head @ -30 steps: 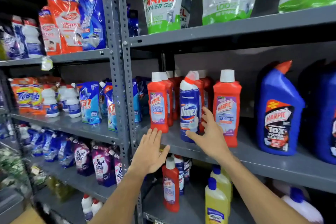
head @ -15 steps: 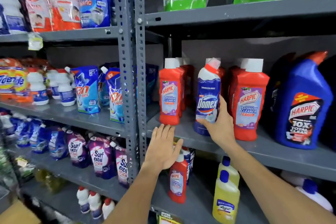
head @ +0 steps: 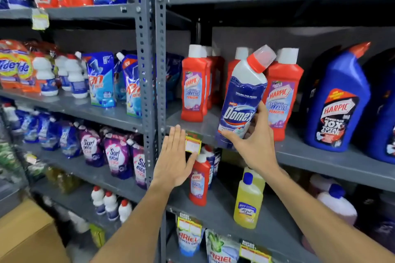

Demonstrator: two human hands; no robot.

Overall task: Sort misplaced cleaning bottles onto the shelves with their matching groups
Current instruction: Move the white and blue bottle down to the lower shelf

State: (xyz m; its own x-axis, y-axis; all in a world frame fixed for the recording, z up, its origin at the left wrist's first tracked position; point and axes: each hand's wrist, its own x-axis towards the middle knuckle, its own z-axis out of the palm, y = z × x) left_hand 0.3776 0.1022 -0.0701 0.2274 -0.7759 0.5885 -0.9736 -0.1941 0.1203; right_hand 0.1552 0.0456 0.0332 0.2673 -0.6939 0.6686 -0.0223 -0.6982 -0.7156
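Right hand point(head: 255, 145): is gripping the blue-and-white plastic Domex bottle point(head: 241, 100) low on its body, fingers wrapped around it.
Bottle: is tilting right (red cap uppermost), lifted off the grey metal shelf point(head: 320, 156) between red Harpic bottles point(head: 193, 85).
Left hand point(head: 174, 162): is hovering flat, fingers spread and holding nothing, beside the yellow price tag point(head: 193, 145).

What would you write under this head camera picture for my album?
Right hand tilts a Domex bottle out from red Harpic bottles; left hand open.
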